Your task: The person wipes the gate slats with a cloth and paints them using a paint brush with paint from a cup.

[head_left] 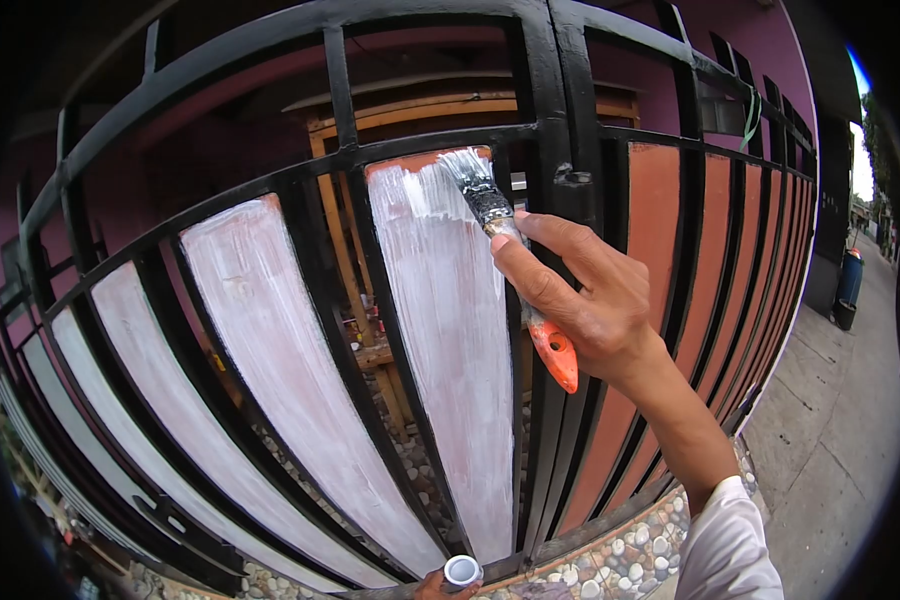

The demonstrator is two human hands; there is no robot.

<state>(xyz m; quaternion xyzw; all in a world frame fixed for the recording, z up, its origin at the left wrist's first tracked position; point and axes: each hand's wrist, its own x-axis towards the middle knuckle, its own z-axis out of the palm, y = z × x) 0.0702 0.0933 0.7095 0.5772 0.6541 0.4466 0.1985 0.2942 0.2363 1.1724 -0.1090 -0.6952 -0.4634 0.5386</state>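
Observation:
My right hand (pixel 590 295) grips a paintbrush (pixel 555 350) with an orange handle end. Its paint-covered bristles (pixel 465 172) touch the upper part of a gate panel (pixel 445 330) coated in streaky white. A strip of reddish-brown shows along that panel's top edge. Low in the view, my left hand (pixel 446 588) is closed around a small cup (pixel 461 571) with white inside; most of this hand is cut off by the frame's bottom edge.
Black gate bars (pixel 560 120) surround the panels. White-coated panels (pixel 260 290) stand to the left, reddish-brown ones (pixel 654 210) to the right. Pebbled stone (pixel 630 555) runs along the base. A paved lane (pixel 830 400) and a blue bin (pixel 850 280) are at the far right.

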